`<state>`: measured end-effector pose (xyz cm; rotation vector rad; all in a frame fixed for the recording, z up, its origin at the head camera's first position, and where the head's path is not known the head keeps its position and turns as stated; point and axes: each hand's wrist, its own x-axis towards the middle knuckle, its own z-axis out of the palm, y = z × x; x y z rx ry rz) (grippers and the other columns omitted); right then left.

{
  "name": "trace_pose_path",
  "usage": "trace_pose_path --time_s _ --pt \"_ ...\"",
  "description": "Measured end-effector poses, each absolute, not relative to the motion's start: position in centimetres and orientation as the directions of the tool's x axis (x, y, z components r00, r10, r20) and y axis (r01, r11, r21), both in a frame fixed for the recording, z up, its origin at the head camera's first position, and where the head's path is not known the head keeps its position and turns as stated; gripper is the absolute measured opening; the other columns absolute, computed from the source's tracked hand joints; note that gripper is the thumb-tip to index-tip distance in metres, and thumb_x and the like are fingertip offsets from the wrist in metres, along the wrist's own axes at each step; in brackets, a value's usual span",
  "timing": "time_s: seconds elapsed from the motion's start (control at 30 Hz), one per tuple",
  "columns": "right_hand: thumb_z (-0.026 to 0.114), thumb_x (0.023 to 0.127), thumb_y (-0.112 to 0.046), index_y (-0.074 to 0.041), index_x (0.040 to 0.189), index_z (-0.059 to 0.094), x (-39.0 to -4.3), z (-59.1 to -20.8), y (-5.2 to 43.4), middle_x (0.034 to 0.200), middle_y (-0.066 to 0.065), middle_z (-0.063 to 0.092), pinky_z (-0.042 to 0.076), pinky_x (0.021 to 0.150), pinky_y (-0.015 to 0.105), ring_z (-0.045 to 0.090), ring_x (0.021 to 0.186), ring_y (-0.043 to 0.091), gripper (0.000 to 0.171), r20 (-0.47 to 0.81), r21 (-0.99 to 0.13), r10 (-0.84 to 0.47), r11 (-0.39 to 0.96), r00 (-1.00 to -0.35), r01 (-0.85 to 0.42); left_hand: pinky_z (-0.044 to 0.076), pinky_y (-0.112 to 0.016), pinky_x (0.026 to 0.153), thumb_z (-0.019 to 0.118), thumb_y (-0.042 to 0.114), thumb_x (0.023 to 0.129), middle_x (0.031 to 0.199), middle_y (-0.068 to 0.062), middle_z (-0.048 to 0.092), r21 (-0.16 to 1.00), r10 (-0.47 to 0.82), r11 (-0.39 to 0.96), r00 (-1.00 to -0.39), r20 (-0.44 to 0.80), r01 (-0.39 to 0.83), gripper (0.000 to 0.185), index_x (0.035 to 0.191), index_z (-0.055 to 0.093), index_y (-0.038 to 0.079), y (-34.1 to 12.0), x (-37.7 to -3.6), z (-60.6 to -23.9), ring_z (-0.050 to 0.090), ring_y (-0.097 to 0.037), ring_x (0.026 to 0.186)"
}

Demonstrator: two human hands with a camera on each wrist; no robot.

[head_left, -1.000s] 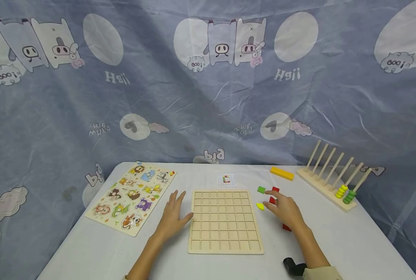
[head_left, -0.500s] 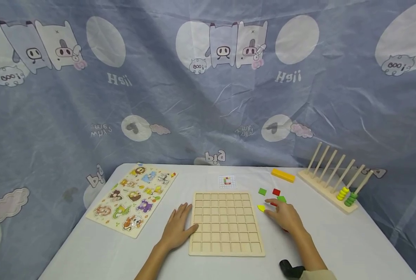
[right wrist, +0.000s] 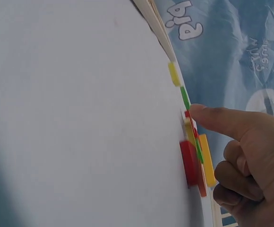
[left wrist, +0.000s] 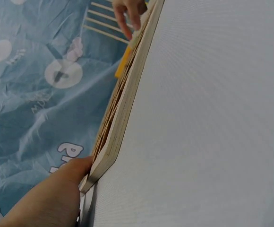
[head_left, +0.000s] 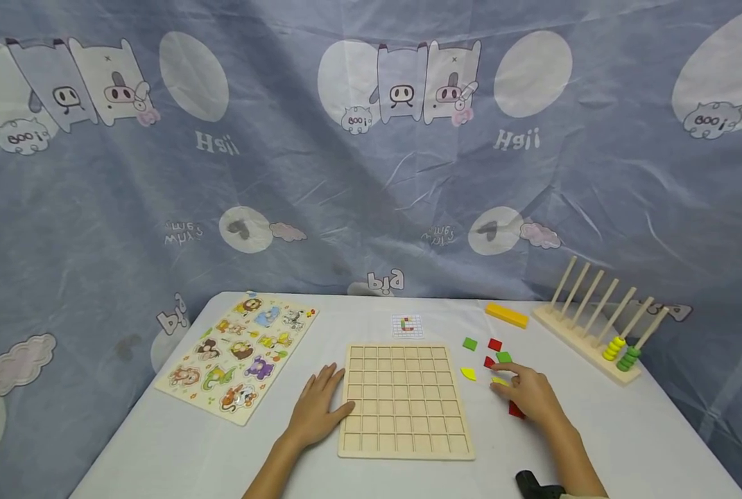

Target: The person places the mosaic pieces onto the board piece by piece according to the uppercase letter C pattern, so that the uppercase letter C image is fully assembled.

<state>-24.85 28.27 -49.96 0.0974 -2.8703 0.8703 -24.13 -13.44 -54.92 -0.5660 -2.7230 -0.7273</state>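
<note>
My left hand lies beside the left edge of a wooden grid board, its fingers straight on the table. Its thumb rests on the board's edge. My right hand is over small coloured pieces to the right of the board. Its index fingertip is at a red square, and its thumb is by a yellow leaf-shaped piece, partly hidden. In the right wrist view one finger points straight and the others are curled, with nothing visible in them. More red pieces lie partly under the hand.
A picture card lies behind the board. Green squares, another yellow piece and a yellow bar are to the right. A peg rack stands far right; an animal puzzle lies left. A black object is by the right wrist.
My left hand has come down, its thumb now on the board's edge. My right hand has moved down and slightly right over the pieces, uncovering a red and a green square.
</note>
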Motion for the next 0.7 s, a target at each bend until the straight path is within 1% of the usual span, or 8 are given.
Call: trace_pose_path --time_s 0.07,0.17,0.33,0.4,0.47,0.57,0.63,0.7 --pt "0.074 0.078 -0.027 -0.012 0.112 0.066 -24.8 -49.9 28.6 0.052 -0.003 0.033 0.029 0.047 0.026 0.03 0.051 0.011 0.038 0.147 -0.534 -0.026 0.839 -0.989 -0.101 0.017 -0.049 0.11 0.055 0.051 0.086 0.144 -0.014 0.034 0.418 0.298 0.798 -0.887 0.353 0.435 0.068 0.139 0.041 0.009 -13.5 -24.1 -54.9 0.028 -0.031 0.134" --pt "0.075 0.077 -0.027 -0.011 0.109 0.068 -24.7 -49.8 28.9 0.054 -0.003 0.033 0.03 0.052 0.029 0.032 0.056 0.013 0.037 0.127 -0.52 -0.024 0.849 -0.992 -0.087 0.016 -0.047 0.11 0.055 0.05 0.087 0.145 -0.014 0.033 0.419 0.294 0.8 -0.89 0.349 0.429 0.069 0.139 0.04 0.009 -13.6 -24.2 -55.0 0.027 -0.03 0.134" --pt "0.075 0.076 -0.025 -0.009 0.105 0.07 -24.7 -50.2 29.1 0.055 -0.003 0.034 0.029 0.053 0.029 0.031 0.056 0.015 0.034 0.098 -0.514 -0.03 0.855 -0.995 -0.076 0.016 -0.047 0.11 0.054 0.052 0.087 0.145 -0.013 0.034 0.422 0.296 0.8 -0.893 0.34 0.426 0.069 0.139 0.041 0.009 -13.6 -24.1 -55.1 0.027 -0.03 0.134" --pt "0.075 0.076 -0.025 -0.009 0.103 0.071 -24.7 -50.4 29.2 0.055 -0.003 0.038 0.033 0.055 0.03 0.036 0.058 0.014 0.032 0.107 -0.502 -0.032 0.861 -0.994 -0.082 0.016 -0.048 0.11 0.053 0.052 0.087 0.144 -0.014 0.035 0.419 0.301 0.799 -0.891 0.341 0.43 0.069 0.138 0.041 0.009 -13.6 -24.1 -55.2 0.027 -0.03 0.134" --pt "0.075 0.076 -0.026 -0.01 0.102 0.071 -24.7 -50.6 29.3 0.055 -0.003 0.04 0.035 0.056 0.03 0.038 0.059 0.014 0.03 0.119 -0.497 -0.033 0.864 -0.992 -0.088 0.016 -0.048 0.11 0.052 0.053 0.087 0.144 -0.013 0.035 0.419 0.303 0.799 -0.89 0.341 0.432 0.069 0.138 0.041 0.009 -13.5 -24.1 -55.2 0.027 -0.03 0.134" --pt "0.075 0.076 -0.027 -0.009 0.1 0.071 -24.9 -50.8 29.4 0.054 -0.003 0.04 0.033 0.053 0.029 0.036 0.057 0.014 0.03 0.141 -0.483 -0.033 0.87 -0.989 -0.098 0.016 -0.048 0.11 0.051 0.054 0.087 0.144 -0.014 0.034 0.412 0.304 0.801 -0.888 0.345 0.434 0.069 0.138 0.041 0.008 -13.5 -24.2 -55.2 0.027 -0.03 0.134" --pt "0.075 0.077 -0.028 -0.008 0.1 0.07 -25.0 -50.9 29.4 0.053 -0.002 0.038 0.029 0.05 0.028 0.031 0.054 0.014 0.031 0.151 -0.484 -0.034 0.869 -0.988 -0.104 0.016 -0.048 0.11 0.051 0.054 0.087 0.144 -0.014 0.034 0.411 0.303 0.802 -0.887 0.348 0.435 0.069 0.138 0.041 0.008 -13.5 -24.3 -55.2 0.027 -0.03 0.134" --pt "0.075 0.077 -0.029 -0.007 0.1 0.07 -25.1 -51.0 29.4 0.053 -0.002 0.037 0.027 0.049 0.028 0.03 0.053 0.014 0.032 0.163 -0.481 -0.034 0.87 -0.986 -0.109 0.016 -0.048 0.111 0.052 0.053 0.087 0.144 -0.014 0.034 0.414 0.301 0.801 -0.888 0.348 0.433 0.069 0.138 0.041 0.008 -13.5 -24.3 -55.2 0.027 -0.03 0.134"
